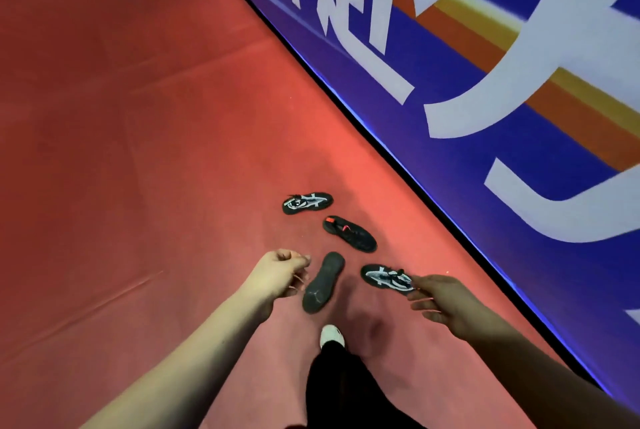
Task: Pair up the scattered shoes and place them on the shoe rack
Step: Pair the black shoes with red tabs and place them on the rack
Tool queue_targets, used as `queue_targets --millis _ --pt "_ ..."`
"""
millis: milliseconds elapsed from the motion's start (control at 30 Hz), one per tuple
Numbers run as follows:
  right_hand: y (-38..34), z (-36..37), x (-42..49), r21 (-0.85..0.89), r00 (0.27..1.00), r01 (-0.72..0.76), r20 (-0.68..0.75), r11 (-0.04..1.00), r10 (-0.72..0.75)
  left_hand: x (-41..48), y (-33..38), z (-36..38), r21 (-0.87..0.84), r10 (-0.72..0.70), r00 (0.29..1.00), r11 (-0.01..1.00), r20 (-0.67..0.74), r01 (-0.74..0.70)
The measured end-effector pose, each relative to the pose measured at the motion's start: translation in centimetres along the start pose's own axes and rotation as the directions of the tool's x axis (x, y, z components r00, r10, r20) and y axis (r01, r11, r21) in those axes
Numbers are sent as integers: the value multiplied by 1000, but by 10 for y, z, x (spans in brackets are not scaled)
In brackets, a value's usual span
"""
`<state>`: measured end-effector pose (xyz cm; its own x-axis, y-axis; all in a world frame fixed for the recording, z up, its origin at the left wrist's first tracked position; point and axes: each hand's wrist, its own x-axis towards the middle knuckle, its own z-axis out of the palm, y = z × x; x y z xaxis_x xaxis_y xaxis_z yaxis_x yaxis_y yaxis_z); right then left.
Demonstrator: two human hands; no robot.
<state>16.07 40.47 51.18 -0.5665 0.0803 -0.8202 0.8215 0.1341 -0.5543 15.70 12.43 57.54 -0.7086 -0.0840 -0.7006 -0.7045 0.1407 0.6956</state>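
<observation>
Four shoes lie scattered on the red floor point(138, 151). A black shoe with a white pattern point(307, 202) lies farthest from me. Its match point(382, 276) lies nearer, on the right. Between them rests a black shoe with red accents point(349, 233). Another black shoe point(323, 281) lies sole up. My left hand point(280, 273) hangs just left of the overturned shoe, fingers loosely curled and holding nothing. My right hand point(446, 300) reaches out with relaxed fingers; its fingertips overlap the heel of the nearer patterned shoe in view, and I cannot tell if they touch. No shoe rack is in view.
A blue wall panel point(485, 117) with large white characters and orange-yellow stripes runs diagonally along the right, meeting the floor close to the shoes. My own foot in a white shoe point(331, 335) and black trouser leg point(343, 387) stand just below the shoes.
</observation>
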Motion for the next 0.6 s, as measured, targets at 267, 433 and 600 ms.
queue_targets --millis 267,433,600 --pt "-106 74 101 146 996 -69 -51 987 77 160 75 -53 198 -62 995 979 81 45" --pt "-124 107 157 292 974 -106 -162 951 158 268 92 -63 402 -117 974 915 193 31" --pt "-111 153 208 445 916 -152 -272 883 295 377 96 -75 604 -159 931 793 330 -79"
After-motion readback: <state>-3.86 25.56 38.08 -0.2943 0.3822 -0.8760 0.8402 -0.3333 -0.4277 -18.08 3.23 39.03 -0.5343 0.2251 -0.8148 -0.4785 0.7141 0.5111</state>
